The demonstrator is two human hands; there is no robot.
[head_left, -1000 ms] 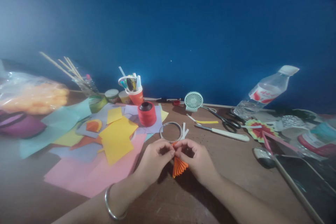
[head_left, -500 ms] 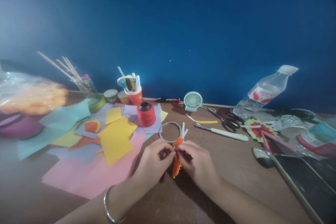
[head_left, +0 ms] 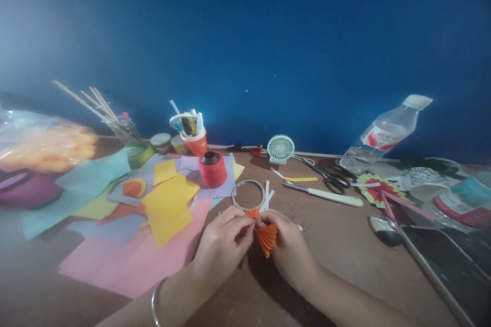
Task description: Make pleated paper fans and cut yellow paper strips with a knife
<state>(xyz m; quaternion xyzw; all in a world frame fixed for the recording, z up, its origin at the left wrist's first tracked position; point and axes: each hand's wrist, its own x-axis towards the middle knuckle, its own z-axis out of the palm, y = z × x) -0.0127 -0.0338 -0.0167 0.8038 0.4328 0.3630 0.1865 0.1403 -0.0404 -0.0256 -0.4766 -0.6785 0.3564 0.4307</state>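
Between both hands is a pleated orange paper fan [head_left: 266, 240], pinched at its middle, with its folds spread below and a small part showing above the fingertips. My left hand [head_left: 225, 235] closes its thumb and fingers at the pinched middle. My right hand [head_left: 289, 240] grips the fan from the other side, fingers curled. Whether thread is wound at the pinch is hidden by the fingers. Just beyond the fingertips lie a roll of tape [head_left: 248, 195] and white paper strips [head_left: 267, 195].
Coloured paper sheets [head_left: 169, 204] and a red thread spool [head_left: 212, 168] lie to the left. Beyond are a cup of tools [head_left: 195, 140] and a small fan [head_left: 281, 149]. A utility knife [head_left: 333, 197], scissors [head_left: 333, 180], a leaning bottle [head_left: 387, 133] and a paper rosette [head_left: 374, 189] are at right.
The orange paper has turned in my hands; its lower pleats now fan out toward the right hand and face me more. Both hands stay close together at the pinch.
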